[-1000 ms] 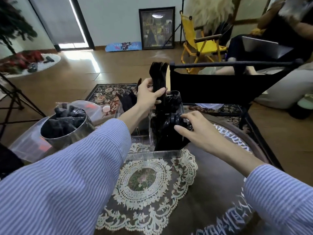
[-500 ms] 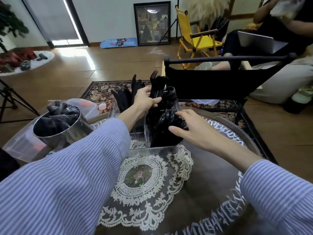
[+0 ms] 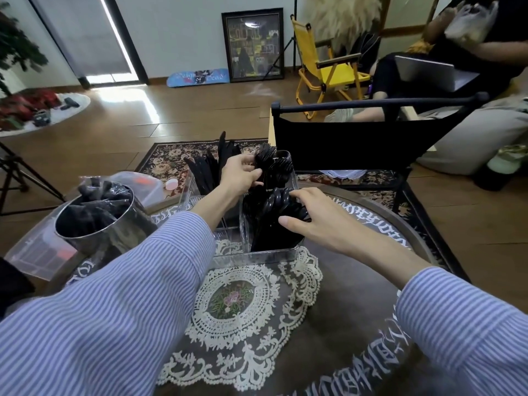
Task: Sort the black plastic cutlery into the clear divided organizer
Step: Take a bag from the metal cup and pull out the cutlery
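While forks (image 3: 267,160) stand upright in organizer (image 3: 274,251), left hand (image 3: 238,175) grips them, right hand (image 3: 311,218) loose on spoons (image 3: 278,200)

A home living room. Wood floor (image 3: 200,115), patterned rug (image 3: 168,158), a framed picture (image 3: 253,44) leaning on the wall. A yellow folding chair (image 3: 323,70) stands nearby.

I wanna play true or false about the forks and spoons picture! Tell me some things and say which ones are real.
1. The left hand grips a bunch of black forks at the organizer's far right compartment. True.
2. The right hand is holding a red cup. False: it rests on the black spoons in the clear organizer.
3. The metal bucket on the left is full of yellow forks. False: it holds dark cutlery.
4. A white lace doily lies on the table in front of the organizer. True.
5. Both sleeves are blue-and-white striped. True.
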